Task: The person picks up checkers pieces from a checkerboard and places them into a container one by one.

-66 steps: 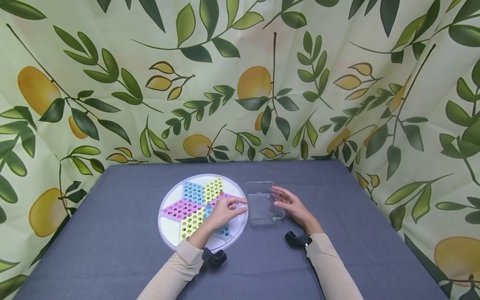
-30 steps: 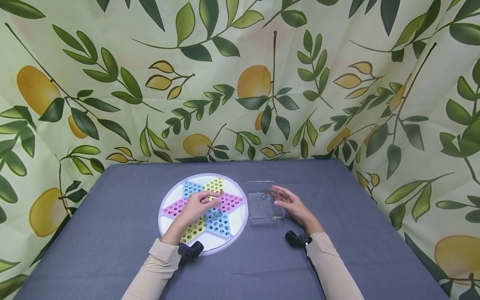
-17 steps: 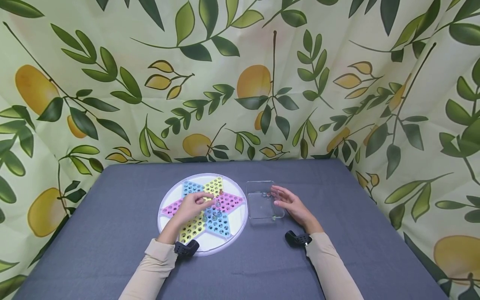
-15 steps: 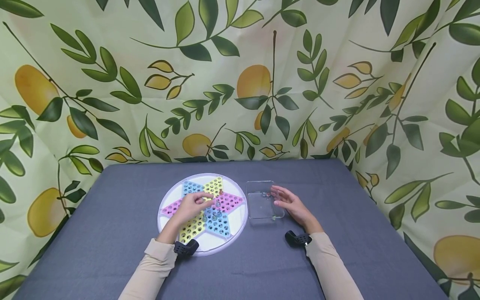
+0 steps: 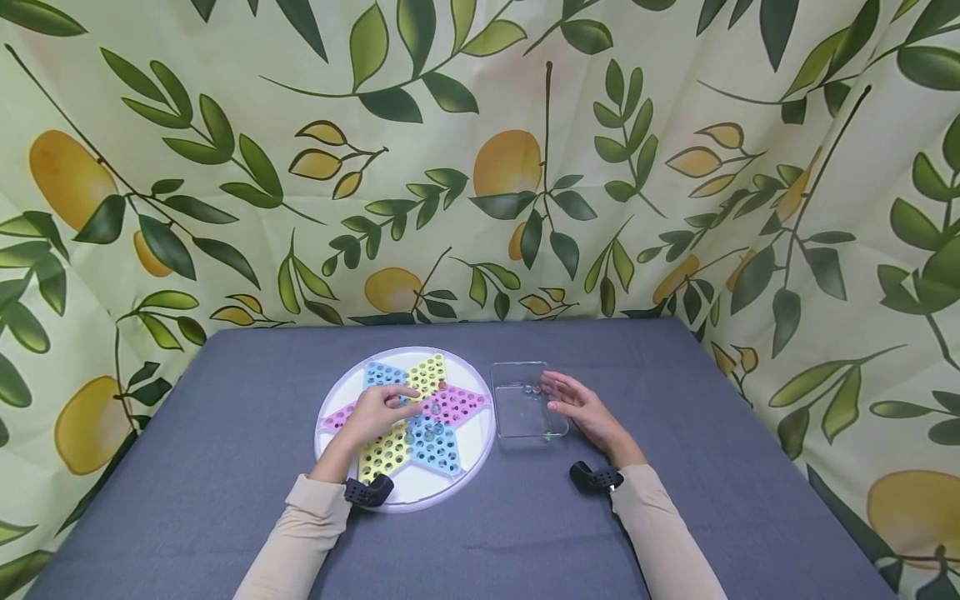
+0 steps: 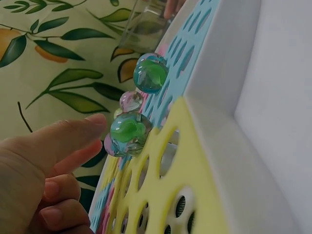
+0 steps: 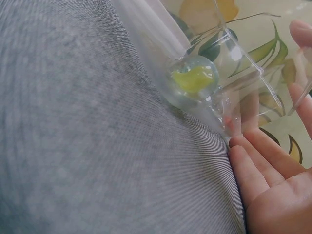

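My left hand hung over the board with its thumb and index finger stretched out, a gap between their tips, and the other fingers folded in; I saw nothing held in it. My right hand was relaxed, its fingers resting against the near-right side of the box without clenching.

Beneath my left hand lay the round white plastic game board, bearing a six-pointed star of perforated blue, yellow and pink sections. Just beside my left fingertips sat a clear glass marble with a green core, and past it a bluish glass marble with a green core. A reddish marble stood near where the yellow and pink sections met.

Close to the board's right edge was the clear rectangular box, with a few small marbles toward its far side and a glass marble with a yellow swirl in a near corner.

Black straps circled both wrists, below beige sleeves. Everything stood on the desk, covered in grey-blue cloth, and behind it hung a cream curtain printed with leaves and orange fruit.
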The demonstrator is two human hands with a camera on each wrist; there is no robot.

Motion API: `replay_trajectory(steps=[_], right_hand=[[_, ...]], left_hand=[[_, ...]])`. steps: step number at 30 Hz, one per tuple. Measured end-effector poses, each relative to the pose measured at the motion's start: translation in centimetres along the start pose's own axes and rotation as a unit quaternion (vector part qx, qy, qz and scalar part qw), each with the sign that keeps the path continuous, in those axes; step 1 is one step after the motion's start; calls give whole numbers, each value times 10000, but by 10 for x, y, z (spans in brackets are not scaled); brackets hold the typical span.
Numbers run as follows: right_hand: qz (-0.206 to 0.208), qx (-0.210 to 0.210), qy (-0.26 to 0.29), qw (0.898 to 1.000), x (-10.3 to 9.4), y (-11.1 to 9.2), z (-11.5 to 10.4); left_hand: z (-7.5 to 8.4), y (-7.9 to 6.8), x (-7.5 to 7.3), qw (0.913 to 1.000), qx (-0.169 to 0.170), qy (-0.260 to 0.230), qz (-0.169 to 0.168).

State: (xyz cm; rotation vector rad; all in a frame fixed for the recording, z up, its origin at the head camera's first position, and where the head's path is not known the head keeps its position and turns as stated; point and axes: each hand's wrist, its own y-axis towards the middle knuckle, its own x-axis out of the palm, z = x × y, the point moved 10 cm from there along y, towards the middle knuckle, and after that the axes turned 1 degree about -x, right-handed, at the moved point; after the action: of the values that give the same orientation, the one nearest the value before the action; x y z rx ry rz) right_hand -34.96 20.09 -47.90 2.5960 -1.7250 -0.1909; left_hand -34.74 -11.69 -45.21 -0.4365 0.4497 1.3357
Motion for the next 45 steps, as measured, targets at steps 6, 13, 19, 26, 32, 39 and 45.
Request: replay_trajectory(steps=[6,13,19,26,32,39,45], right_hand=[[-25,23,-2,10000,0,0,-1],[-15,51,-26,10000,1,-1,-1],[-6,47,8,10000,1,-1,-2],[-9,9,2,10000,1,-1,-2],[11,14,-34,10000,1,-1,-2],[2,20,-51,10000,0,-1,-1],[-8,66,-41,10000,-1,-1,1]], left_hand=[[0,1,2,9999,-22,127,-97],[0,1,5,9992,102,215,-311],[-1,1,5,9989,73,297,-361],[-3,1,4,9989,-7,333,-319],[-3,1,3,9991,48,320,-270],[0,0,2,9996,51,234,-156],[10,-1,0,9998,109,157,-21]])
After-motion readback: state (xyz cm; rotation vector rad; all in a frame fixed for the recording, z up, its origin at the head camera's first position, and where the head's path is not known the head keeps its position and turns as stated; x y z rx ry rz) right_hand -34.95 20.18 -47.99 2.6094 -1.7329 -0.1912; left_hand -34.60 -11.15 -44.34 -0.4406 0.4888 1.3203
